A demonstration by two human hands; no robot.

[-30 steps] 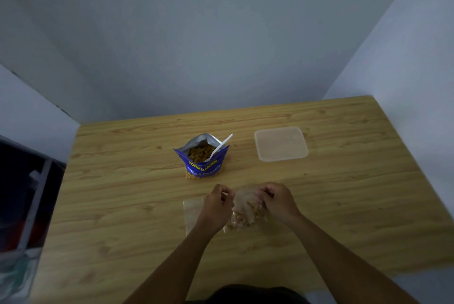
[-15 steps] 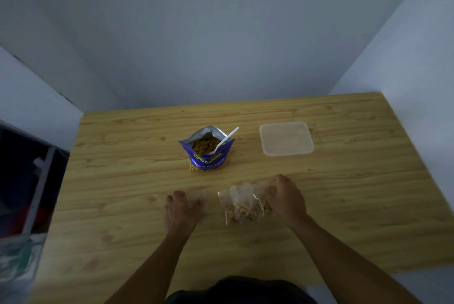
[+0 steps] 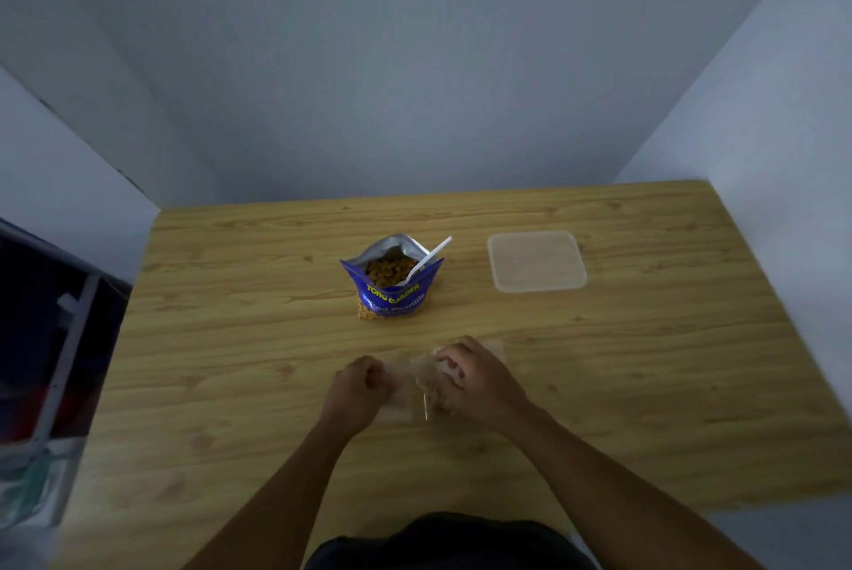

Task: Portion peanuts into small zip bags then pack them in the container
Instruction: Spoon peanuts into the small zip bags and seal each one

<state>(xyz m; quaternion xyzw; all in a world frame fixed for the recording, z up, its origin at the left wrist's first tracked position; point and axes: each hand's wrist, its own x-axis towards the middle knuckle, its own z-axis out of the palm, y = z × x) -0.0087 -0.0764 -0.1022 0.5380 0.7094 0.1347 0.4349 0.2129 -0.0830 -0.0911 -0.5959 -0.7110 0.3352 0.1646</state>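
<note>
An open blue peanut bag [image 3: 394, 293] stands mid-table with a white plastic spoon [image 3: 429, 257] stuck in the nuts. To its right sits a clear square container [image 3: 537, 261]. Near the front, my left hand [image 3: 362, 389] has its fingers curled on the edge of a clear small zip bag [image 3: 400, 389]. Just right of it, my right hand [image 3: 477, 380] grips a zip bag with peanuts [image 3: 432, 399] that lies on the wood; my hand covers most of this bag. The two hands are close together.
The wooden table [image 3: 645, 385] meets grey walls at the back and right. Its left edge drops to dark clutter and a white frame [image 3: 64, 339]. Its front edge is by my body.
My left hand left the filled bag, pressed on the empty zip bag to the left, then curled on it and came back toward my right hand. My right hand stayed on the filled bag.
</note>
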